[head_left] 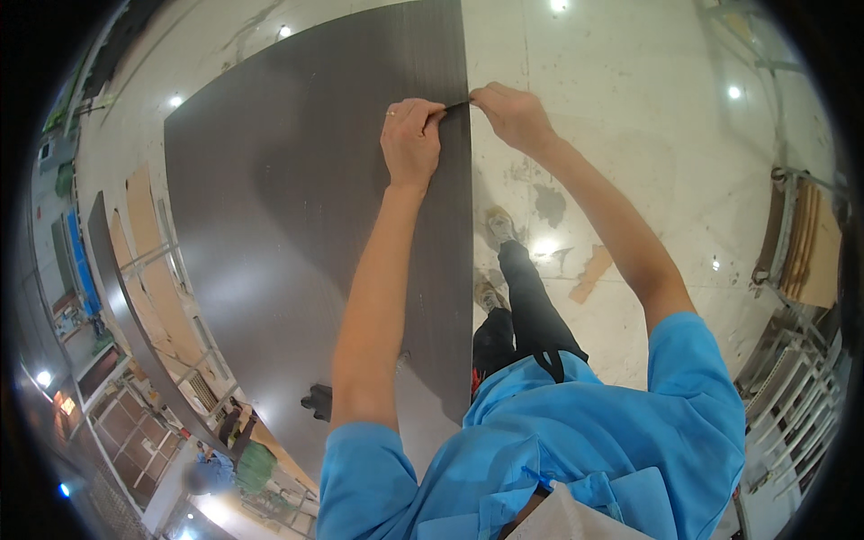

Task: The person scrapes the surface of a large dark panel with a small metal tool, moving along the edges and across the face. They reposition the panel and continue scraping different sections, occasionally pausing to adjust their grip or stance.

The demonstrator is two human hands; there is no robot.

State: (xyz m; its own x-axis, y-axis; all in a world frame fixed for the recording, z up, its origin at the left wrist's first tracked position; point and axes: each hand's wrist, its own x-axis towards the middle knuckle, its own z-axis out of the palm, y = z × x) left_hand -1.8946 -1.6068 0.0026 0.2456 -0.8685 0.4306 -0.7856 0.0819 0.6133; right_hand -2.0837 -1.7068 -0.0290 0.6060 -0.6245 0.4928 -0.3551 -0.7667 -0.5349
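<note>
A large dark grey-brown board [297, 207] with a faint grain lies flat in front of me and to my left. My left hand [412, 144] is over the board near its right edge, thumb and fingers pinched together. My right hand [515, 117] is just past that edge, also pinched. A short, thin dark strip [457, 104] stretches between the fingertips of both hands across the edge. Its exact kind is too small to make out. A small black object [317, 401] rests on the board beside my left forearm.
My feet stand on the pale, stained floor [648, 207] at the board's right side. On the right are a rack with brown sheets [810, 243] and a white slatted metal rack [792, 405]. Another dark panel [135, 315] leans by metal frames at left.
</note>
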